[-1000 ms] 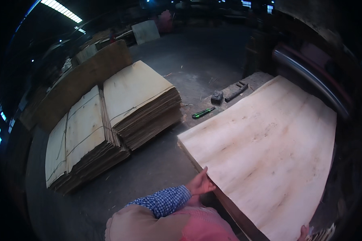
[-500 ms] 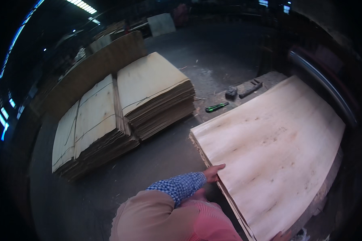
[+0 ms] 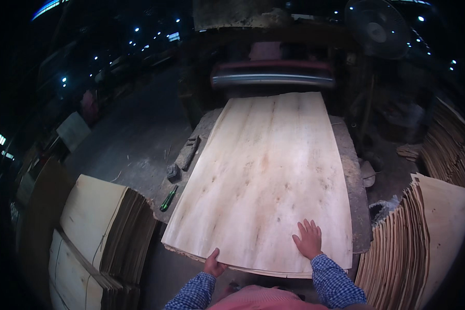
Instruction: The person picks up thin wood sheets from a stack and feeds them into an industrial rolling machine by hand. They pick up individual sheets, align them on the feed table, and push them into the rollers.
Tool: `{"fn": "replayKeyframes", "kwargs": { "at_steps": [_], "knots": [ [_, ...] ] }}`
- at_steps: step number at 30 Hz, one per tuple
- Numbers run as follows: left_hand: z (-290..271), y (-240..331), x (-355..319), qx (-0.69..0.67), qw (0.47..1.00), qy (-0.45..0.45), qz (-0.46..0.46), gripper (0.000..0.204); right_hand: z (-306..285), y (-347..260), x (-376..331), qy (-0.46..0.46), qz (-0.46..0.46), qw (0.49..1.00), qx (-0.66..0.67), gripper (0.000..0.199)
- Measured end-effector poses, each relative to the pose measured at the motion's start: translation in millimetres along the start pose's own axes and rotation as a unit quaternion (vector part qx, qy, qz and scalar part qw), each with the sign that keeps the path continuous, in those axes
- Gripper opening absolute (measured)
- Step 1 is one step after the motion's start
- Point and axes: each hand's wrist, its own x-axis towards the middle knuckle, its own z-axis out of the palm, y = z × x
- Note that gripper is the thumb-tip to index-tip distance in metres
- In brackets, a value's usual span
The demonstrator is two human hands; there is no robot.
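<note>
A pale wood veneer sheet lies on top of a thin stack of sheets in front of me, its far end close to a shiny roller. My left hand grips the stack's near edge, thumb on top and the other fingers hidden below it. Whether it holds one sheet or more I cannot tell. Flat on the top sheet, toward its near right corner, rests my right hand with fingers spread.
Beyond the stack a metal roller spans a machine. A green utility knife and a dark block lie on the left ledge. Veneer stacks stand at left and right. A fan is at upper right.
My view has swung right to face the stack and roller. My right hand, barely visible at the lower edge before, now lies fully in view on the sheet; my left still holds the edge.
</note>
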Motion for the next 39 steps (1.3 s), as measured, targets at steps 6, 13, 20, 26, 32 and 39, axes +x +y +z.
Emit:
{"fn": "replayKeyframes", "kwargs": {
  "at_steps": [6, 13, 20, 26, 32, 39],
  "knots": [
    [14, 7, -4, -0.002, 0.998, -0.049, -0.035, 0.045, 8, -17, -7, -0.035, 0.022, 0.999, -0.024, 0.062],
    [101, 52, -73, 0.003, 0.991, -0.126, -0.055, 0.038, -87, -111, -56, -0.151, -0.114, 0.98, 0.056, 0.076],
    [98, 75, -58, 0.093, 0.979, -0.155, -0.098, 0.038, -65, -137, -50, -0.066, -0.061, 0.996, 0.011, 0.074],
    [82, 80, -84, 0.175, 0.965, -0.149, -0.129, 0.033, -83, -151, -66, -0.08, -0.034, 0.996, -0.021, 0.072],
    [73, 107, -115, 0.271, 0.913, -0.179, -0.248, 0.04, -118, -173, -76, -0.109, -0.016, 0.994, 0.018, 0.076],
    [133, 120, -111, 0.278, 0.923, -0.178, -0.198, 0.037, -140, -161, -47, -0.072, -0.03, 0.995, 0.062, 0.072]
  ]
}}
